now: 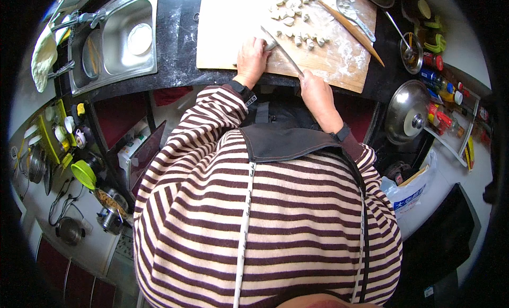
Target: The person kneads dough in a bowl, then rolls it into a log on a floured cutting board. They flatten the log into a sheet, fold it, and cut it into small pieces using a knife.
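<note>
My right hand [316, 94] grips the handle end of a knife [289, 58], its blade slanting up and left over a floured wooden board [338, 71]. Under the fingers of my left hand [253, 58] lies a roll of dough [270, 44], right beside the blade. Several small cut dough pieces [289, 21] are scattered on the board beyond and to the right of the knife. Farther right rest a tapered wooden rolling pin [350, 31] and a patterned spoon [352, 14] with something pale in its bowl. White flour dusts the board's right part.
Left of the board is a steel sink [127, 65] with a white round dish [139, 39] in it. To the right stand a metal bowl [412, 55] with a ladle, a steel lid [406, 112] and several bottles [443, 87]. A cabinet door [148, 157] hangs ajar below the counter.
</note>
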Demonstrator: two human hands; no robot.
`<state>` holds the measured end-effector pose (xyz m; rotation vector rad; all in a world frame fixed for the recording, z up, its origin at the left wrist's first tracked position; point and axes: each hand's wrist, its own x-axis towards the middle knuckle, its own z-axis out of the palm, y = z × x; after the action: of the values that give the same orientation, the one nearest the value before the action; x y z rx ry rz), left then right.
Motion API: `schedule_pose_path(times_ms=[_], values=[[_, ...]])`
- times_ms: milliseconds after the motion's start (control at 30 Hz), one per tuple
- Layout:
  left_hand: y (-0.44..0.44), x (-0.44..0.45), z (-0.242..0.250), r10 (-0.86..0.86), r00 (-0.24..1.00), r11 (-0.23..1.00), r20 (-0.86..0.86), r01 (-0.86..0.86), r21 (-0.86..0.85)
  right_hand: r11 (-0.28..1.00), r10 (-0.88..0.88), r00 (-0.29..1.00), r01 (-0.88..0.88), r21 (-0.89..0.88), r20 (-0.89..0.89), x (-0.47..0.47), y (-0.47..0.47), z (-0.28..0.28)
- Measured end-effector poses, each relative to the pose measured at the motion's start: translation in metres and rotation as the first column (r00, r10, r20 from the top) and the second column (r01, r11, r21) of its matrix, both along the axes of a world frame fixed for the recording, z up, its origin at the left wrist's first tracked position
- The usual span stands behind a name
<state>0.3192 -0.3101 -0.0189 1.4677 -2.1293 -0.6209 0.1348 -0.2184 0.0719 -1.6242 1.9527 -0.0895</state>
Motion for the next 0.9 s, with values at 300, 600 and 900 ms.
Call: schedule_pose_path(times_ms=[300, 600, 900], values=[[0.002, 0.006, 0.002, 0.087, 0.996, 0.996, 0.009, -0.087, 0.014, 0.999, -0.039, 0.999, 0.039, 0.016, 0.031, 0.005, -0.016, -0.027], [-0.009, 0.013, -0.008, 0.147, 0.989, 0.988, 0.020, -0.145, -0.056, 0.999, 0.029, 0.997, -0.028, -0.019, 0.073, 0.013, -0.014, -0.003], [-0.003, 0.024, -0.002, 0.136, 0.989, 0.988, 0.058, -0.131, -0.082, 0.999, 0.027, 0.999, -0.028, 0.034, 0.018, 0.022, -0.035, -0.027]])
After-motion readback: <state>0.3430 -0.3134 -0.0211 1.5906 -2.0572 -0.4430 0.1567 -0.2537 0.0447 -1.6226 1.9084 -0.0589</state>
